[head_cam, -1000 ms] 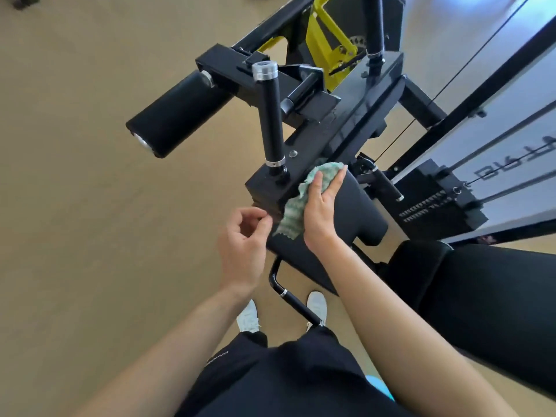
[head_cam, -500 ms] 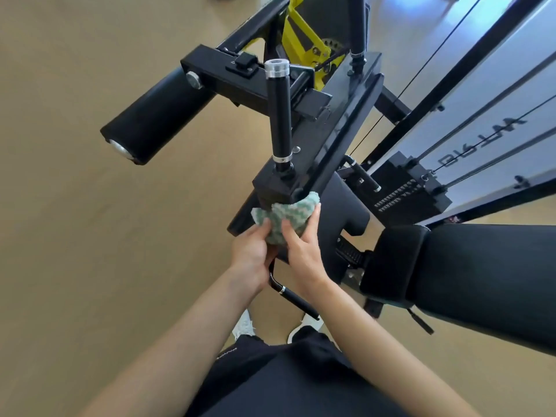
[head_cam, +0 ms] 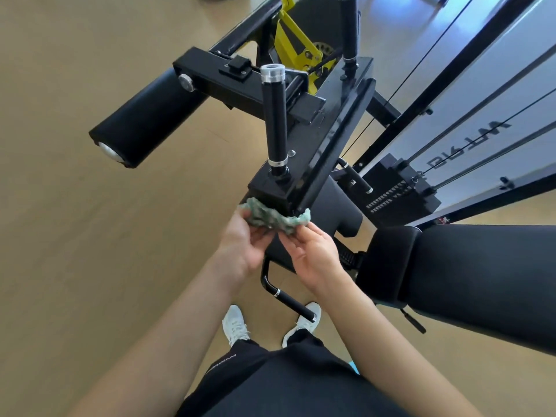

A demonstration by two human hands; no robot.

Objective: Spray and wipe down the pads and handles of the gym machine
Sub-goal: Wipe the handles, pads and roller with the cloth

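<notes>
A crumpled green-and-white cloth is bunched just under the near end of the machine's black frame block. My left hand grips its left side and my right hand pinches its right side. An upright black handle with a chrome cap rises from the block. A black roller pad sticks out to the left. The black seat pad lies partly hidden behind the block and my hands. A lower black handle sits under my wrists. No spray bottle is in view.
A large black back pad fills the right side. The weight stack and cables stand behind it, with a yellow cam at the top. My white shoes stand on the tan floor.
The cloth came off the seat pad and down to the frame block's near end. My left hand joined the right on it, and both now hold it bunched up.
</notes>
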